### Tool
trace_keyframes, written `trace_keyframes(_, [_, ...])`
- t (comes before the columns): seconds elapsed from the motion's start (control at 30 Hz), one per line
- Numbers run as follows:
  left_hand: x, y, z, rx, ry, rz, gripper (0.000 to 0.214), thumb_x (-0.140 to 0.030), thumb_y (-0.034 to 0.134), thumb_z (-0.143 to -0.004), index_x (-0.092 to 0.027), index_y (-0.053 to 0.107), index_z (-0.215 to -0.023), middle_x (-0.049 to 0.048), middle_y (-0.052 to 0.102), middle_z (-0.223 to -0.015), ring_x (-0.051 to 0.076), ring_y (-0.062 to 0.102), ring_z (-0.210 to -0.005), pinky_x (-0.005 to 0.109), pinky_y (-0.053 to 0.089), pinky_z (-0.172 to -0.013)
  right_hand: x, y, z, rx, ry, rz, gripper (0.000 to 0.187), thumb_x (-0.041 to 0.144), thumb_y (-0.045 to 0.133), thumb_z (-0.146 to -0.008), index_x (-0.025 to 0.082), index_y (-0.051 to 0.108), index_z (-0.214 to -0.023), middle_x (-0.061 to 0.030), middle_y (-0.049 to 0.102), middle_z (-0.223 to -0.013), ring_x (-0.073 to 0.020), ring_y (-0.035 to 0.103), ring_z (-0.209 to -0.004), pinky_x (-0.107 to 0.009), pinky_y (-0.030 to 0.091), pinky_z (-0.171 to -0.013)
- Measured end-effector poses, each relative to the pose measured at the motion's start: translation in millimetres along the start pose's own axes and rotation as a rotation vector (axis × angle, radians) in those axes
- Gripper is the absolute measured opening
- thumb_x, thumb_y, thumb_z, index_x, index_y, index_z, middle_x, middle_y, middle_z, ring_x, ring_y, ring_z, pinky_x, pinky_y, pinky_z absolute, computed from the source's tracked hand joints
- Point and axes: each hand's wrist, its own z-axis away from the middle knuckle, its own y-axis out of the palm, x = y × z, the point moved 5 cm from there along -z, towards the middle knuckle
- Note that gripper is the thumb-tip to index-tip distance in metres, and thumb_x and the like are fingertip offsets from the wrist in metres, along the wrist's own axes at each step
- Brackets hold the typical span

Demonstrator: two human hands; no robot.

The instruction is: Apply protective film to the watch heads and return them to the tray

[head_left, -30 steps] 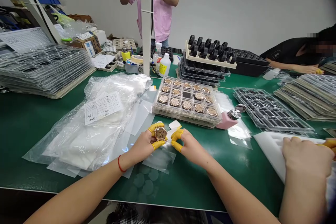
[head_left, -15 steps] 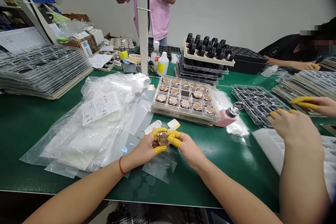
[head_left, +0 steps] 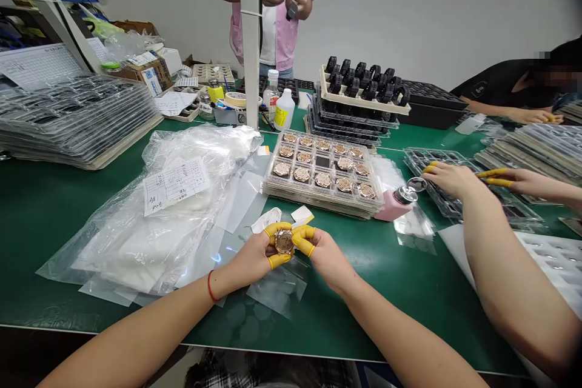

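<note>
The left hand (head_left: 250, 257), wearing yellow finger cots and a red cord (head_left: 212, 286) at the wrist, grips a gold-coloured watch case (head_left: 284, 242) between thumb and fingers. The right hand (head_left: 330, 262), also in yellow cots, has its fingertips bunched against the right side of the case; whether they pinch it, I cannot tell. The case is above the tabletop (head_left: 373, 309), inward from the middle of its near edge.

Clear film pieces (head_left: 277, 294) lie just below the hands, toward that edge. Just beyond the hands are a white card (head_left: 302, 214) and a crumpled white scrap (head_left: 267, 219). Farther in is a stack of trays (head_left: 318, 201), its top one holding similar cases, with a pink bottle (head_left: 391, 205) beside its near right corner. A clear plastic bag (head_left: 118, 248) bearing a written label (head_left: 175, 185) spreads to the left.

To the right, a co-worker's two hands (head_left: 448, 179) are at a clear tray with dark compartments (head_left: 436, 209). Toward the far edge stand a cream rack (head_left: 364, 99) of black watches and a white bottle (head_left: 284, 112); past it is a person in a pink shirt (head_left: 288, 42).
</note>
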Motion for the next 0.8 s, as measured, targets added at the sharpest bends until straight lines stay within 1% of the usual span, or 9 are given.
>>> trace_keyframes(0.17, [-0.1,0.1,-1.2,0.004,-0.001,0.002,0.05,-0.017,0.063,-0.076,-0.021,0.046,-0.123,0.0063,0.061,-0.111,0.019,0.063,-0.093,0.03,0.052,-0.081,1.8,-1.0,1.5,-0.014,-0.032,0.123,0.019,0.037,0.06,-0.076,0.018,0.064,-0.078,-0.0041,0.065,-0.086,-0.0187,0.056,-0.085,-0.034,0.043,-0.082])
trace_keyframes(0.23, [1.7,0.2,-1.8,0.001,-0.021,0.031,0.05,-0.018,0.064,-0.076,-0.022,0.046,-0.122,0.0059,0.062,-0.108,0.019,0.063,-0.092,0.031,0.051,-0.08,6.1,-9.5,-1.2,-0.058,-0.108,0.282,0.018,0.036,0.058,-0.078,0.019,0.064,-0.081,-0.0047,0.065,-0.091,-0.0201,0.056,-0.089,-0.036,0.042,-0.085])
trace_keyframes(0.33, [5.4,-0.1,-2.2,-0.017,-0.064,0.075,0.052,-0.022,0.067,-0.074,-0.022,0.046,-0.121,0.0052,0.062,-0.103,0.019,0.062,-0.09,0.032,0.051,-0.081,15.3,-33.1,-11.9,-0.195,-0.317,0.613,0.016,0.032,0.054,-0.081,0.021,0.065,-0.087,-0.0057,0.064,-0.097,-0.0211,0.054,-0.096,-0.038,0.04,-0.089])
trace_keyframes(0.4, [7.1,-0.2,-2.2,-0.03,-0.077,0.083,0.053,-0.025,0.068,-0.073,-0.022,0.046,-0.121,0.005,0.061,-0.102,0.019,0.062,-0.089,0.033,0.051,-0.081,13.8,-45.3,-23.6,-0.18,-0.395,0.812,0.019,0.027,0.051,-0.083,0.022,0.064,-0.096,-0.0065,0.064,-0.102,-0.0213,0.051,-0.1,-0.039,0.04,-0.09])
trace_keyframes(0.5, [8.1,-0.4,-2.1,-0.043,-0.078,0.083,0.056,-0.026,0.069,-0.072,-0.022,0.045,-0.122,0.0054,0.06,-0.105,0.019,0.06,-0.09,0.033,0.05,-0.081,0.8,-52.3,-40.4,-0.025,-0.375,1.082,0.034,0.023,0.054,-0.082,0.021,0.057,-0.115,-0.0088,0.058,-0.118,-0.0234,0.046,-0.107,-0.04,0.038,-0.091])
trace_keyframes(0.53, [8.0,-0.5,-2.2,-0.045,-0.074,0.078,0.056,-0.025,0.07,-0.072,-0.021,0.045,-0.123,0.0057,0.059,-0.106,0.019,0.06,-0.091,0.033,0.05,-0.081,-2.9,-53.5,-43.7,-0.005,-0.354,1.159,0.039,0.023,0.055,-0.081,0.021,0.054,-0.12,-0.0098,0.055,-0.122,-0.0242,0.044,-0.107,-0.04,0.038,-0.09])
trace_keyframes(0.6, [7.3,-1.2,-2.4,-0.048,-0.064,0.058,0.057,-0.025,0.07,-0.071,-0.021,0.046,-0.123,0.006,0.059,-0.106,0.02,0.06,-0.093,0.032,0.05,-0.081,-6.2,-54.8,-46.9,-0.018,-0.314,1.276,0.043,0.025,0.056,-0.082,0.018,0.052,-0.124,-0.0121,0.054,-0.12,-0.0251,0.043,-0.104,-0.039,0.038,-0.088])
trace_keyframes(0.67, [6.5,-1.7,-2.8,-0.048,-0.06,0.039,0.057,-0.025,0.07,-0.071,-0.02,0.046,-0.122,0.0063,0.059,-0.107,0.02,0.059,-0.094,0.032,0.05,-0.081,-6.6,-54.2,-47.1,-0.034,-0.273,1.332,0.043,0.027,0.056,-0.083,0.017,0.053,-0.124,-0.0131,0.056,-0.112,-0.0251,0.043,-0.099,-0.038,0.038,-0.084])
trace_keyframes(0.8, [5.4,-2.9,-4.2,-0.058,-0.055,0.03,0.057,-0.026,0.07,-0.072,-0.02,0.046,-0.123,0.0066,0.06,-0.107,0.02,0.059,-0.093,0.032,0.049,-0.081,-2.6,-48.1,-43.1,-0.056,-0.264,1.407,0.035,0.032,0.057,-0.083,0.02,0.06,-0.116,-0.0129,0.057,-0.103,-0.0261,0.044,-0.096,-0.037,0.038,-0.079])
